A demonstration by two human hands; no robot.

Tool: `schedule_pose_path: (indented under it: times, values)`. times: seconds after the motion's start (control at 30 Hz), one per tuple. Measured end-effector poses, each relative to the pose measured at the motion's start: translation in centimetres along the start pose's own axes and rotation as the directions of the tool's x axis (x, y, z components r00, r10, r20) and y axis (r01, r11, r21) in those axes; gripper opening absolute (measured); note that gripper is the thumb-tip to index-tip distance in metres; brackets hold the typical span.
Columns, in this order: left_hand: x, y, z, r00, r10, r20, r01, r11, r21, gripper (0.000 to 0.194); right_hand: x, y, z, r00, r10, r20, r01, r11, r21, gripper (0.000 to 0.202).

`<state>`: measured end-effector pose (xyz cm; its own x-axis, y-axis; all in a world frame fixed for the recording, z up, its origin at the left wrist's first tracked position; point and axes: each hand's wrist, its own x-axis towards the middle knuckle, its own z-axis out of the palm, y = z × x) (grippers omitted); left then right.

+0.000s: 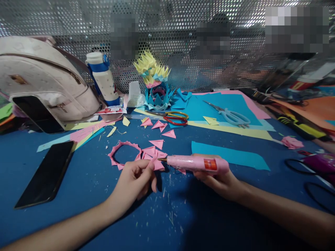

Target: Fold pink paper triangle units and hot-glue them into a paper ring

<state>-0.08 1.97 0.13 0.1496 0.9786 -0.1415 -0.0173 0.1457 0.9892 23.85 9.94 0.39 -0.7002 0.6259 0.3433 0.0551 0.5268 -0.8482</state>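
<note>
My left hand (137, 179) pinches a small folded pink paper triangle (154, 159) between thumb and forefinger. My right hand (222, 181) is wrapped round a pink glue gun (187, 164), lying sideways in the grip. Its metal nozzle (162, 159) points left and meets or nearly meets the pinched paper; I cannot tell if they touch. Just beyond my left fingers lies a pink paper ring (112, 154) with a pointed edge. Several loose pink triangles (157, 144) are scattered on the blue table behind my hands. A blue paper strip (232, 157) lies beyond the glue gun.
A dark phone (47, 174) lies at left, another phone (38, 113) leans on the pale backpack (70, 94). Behind stand a bottle (102, 82) and a yellow-and-blue folded-paper piece (158, 94). Red-and-yellow scissors (178, 118) and light-blue scissors (232, 116) lie near coloured sheets. A perforated metal panel (178, 69) borders the back.
</note>
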Motion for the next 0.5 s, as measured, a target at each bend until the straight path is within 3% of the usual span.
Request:
schedule_pose_path:
  times: [0.5]
  values:
    - [-0.07, -0.02, 0.08, 1.0, 0.002, 0.005, -0.002, 1.0, 0.0, 0.057, 0.0, 0.07, -0.09, 0.999, 0.035, 0.003, -0.035, 0.999, 0.014, 0.036]
